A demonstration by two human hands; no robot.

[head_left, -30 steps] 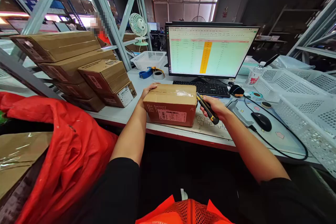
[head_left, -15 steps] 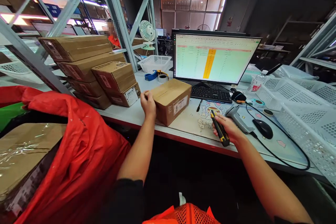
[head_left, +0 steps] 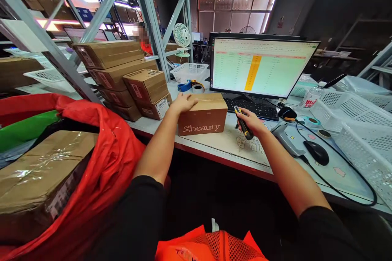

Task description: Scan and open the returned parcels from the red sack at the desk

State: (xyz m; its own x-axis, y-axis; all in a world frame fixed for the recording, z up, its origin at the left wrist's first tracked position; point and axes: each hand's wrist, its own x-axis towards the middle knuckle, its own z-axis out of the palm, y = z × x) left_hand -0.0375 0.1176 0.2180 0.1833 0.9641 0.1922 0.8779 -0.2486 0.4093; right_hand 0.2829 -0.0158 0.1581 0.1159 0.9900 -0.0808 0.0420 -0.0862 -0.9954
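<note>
A brown cardboard box (head_left: 202, 119) sits on the desk mat, its side lettered "beauty" facing me. My left hand (head_left: 185, 103) lies over its top left edge, fingers stretched across the top and touching it. In my right hand (head_left: 249, 121) is a black and yellow utility knife (head_left: 244, 124), its tip pointing up and left, just right of the box and apart from it. Whether the blade is out is hard to see. Behind the box lie tape rolls (head_left: 197, 87). A barcode scanner (head_left: 286, 138) rests beside my right wrist.
Stacked cartons (head_left: 114, 75) stand to the left near a metal frame. A red sack (head_left: 119, 147) holding a taped carton (head_left: 43, 171) is at lower left. Behind are a monitor (head_left: 263, 65) and keyboard (head_left: 254, 108); a mouse (head_left: 317, 152), cable and white baskets (head_left: 364, 120) lie right.
The box has turned so its lettered side faces me. My left hand has shifted from its left side onto its top. My right hand has brought the knife up and nearer the box.
</note>
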